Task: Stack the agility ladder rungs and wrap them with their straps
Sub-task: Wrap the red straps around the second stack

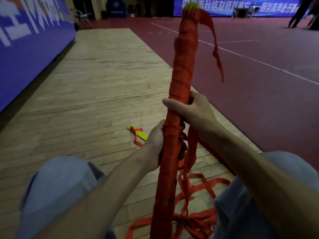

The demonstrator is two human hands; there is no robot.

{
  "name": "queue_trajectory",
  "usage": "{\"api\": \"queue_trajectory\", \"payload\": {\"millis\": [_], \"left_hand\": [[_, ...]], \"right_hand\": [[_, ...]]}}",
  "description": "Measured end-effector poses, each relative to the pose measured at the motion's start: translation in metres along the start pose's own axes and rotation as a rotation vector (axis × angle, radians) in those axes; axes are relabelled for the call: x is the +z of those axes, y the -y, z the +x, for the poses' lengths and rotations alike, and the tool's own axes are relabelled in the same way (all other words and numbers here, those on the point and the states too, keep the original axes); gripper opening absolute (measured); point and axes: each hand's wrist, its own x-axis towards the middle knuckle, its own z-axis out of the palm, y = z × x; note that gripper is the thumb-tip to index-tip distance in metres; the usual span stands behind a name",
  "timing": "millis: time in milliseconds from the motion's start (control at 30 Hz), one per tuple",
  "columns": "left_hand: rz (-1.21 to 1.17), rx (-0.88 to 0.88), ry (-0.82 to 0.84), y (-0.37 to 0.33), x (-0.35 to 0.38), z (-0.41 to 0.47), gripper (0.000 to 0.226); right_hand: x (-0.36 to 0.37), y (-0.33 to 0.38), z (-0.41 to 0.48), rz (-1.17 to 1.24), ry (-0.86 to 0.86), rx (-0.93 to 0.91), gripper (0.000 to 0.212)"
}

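The bundle of stacked rungs (179, 94) stands nearly upright betw. the person's knees, tilted a bit to the right at the top, and it's already wound in red strap along almost all its visible length; only the yellow-green rung ends (190, 5) peek out at the top. So stacking looks done for this bundle and wrapping is far along, prob. in its last stretch. The left hand (156, 144) is clenched around the lower-mid part of the bundle, steadying it. The right hand (191, 107) grips the bundle just above, thumb laid across the front, fingers curled behind; it may also be pinching a strap there, but the view doesn't let me say for sure. What's left, as far as I can judge: a loose strap tail (216, 54) flaps free from the top end, and a fair tangle of loose red strap (195, 216) lies on the wooden floor (96, 80) at the bundle's base, w/ one length hanging down beside the bundle under the right hand. Also one stray yellow rung (138, 133) w/ its own strap lies on the floor apart from the bundle, left of the left hand, not yet added. Those loose ends need winding and tucking before it's finished.
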Motion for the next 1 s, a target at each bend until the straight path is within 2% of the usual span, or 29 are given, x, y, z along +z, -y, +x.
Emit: {"api": "queue_trajectory", "payload": {"millis": [133, 233, 300, 400, 500, 600, 667, 733, 833, 1000], "left_hand": [[0.269, 0.21, -0.286, 0.01, 0.003, 0.007, 0.055], [0.404, 0.305, -0.269, 0.014, 0.001, 0.007, 0.059], [0.35, 0.271, -0.205, 0.01, -0.001, 0.003, 0.067], [0.284, 0.29, -0.201, 0.001, -0.005, 0.002, 0.078], [0.201, 0.305, -0.252, -0.009, -0.004, 0.0, 0.056], [0.169, 0.367, -0.393, -0.011, -0.007, 0.003, 0.036], [0.149, 0.397, -0.475, -0.014, -0.013, 0.005, 0.022], [0.144, 0.401, -0.527, -0.021, -0.02, 0.005, 0.021], [0.116, 0.378, -0.554, -0.027, -0.029, 0.004, 0.023], [0.089, 0.352, -0.556, -0.027, -0.032, 0.005, 0.033]], "right_hand": [[-0.003, -0.007, 0.008, -0.101, -0.193, 0.072, 0.044], [-0.004, -0.01, 0.006, -0.095, -0.159, 0.152, 0.041], [-0.003, -0.008, 0.002, -0.043, -0.089, 0.166, 0.038], [-0.004, -0.004, 0.0, 0.027, -0.022, 0.137, 0.048], [-0.012, 0.004, 0.004, 0.049, 0.084, 0.076, 0.054], [-0.017, 0.003, 0.007, -0.019, 0.207, 0.014, 0.032], [-0.016, -0.001, 0.008, -0.064, 0.219, -0.037, 0.02], [-0.015, -0.004, 0.008, -0.103, 0.251, -0.08, 0.011], [-0.015, -0.004, 0.008, -0.082, 0.314, -0.042, 0.008], [-0.015, 0.0, 0.01, 0.087, 0.291, 0.116, 0.01]]}}
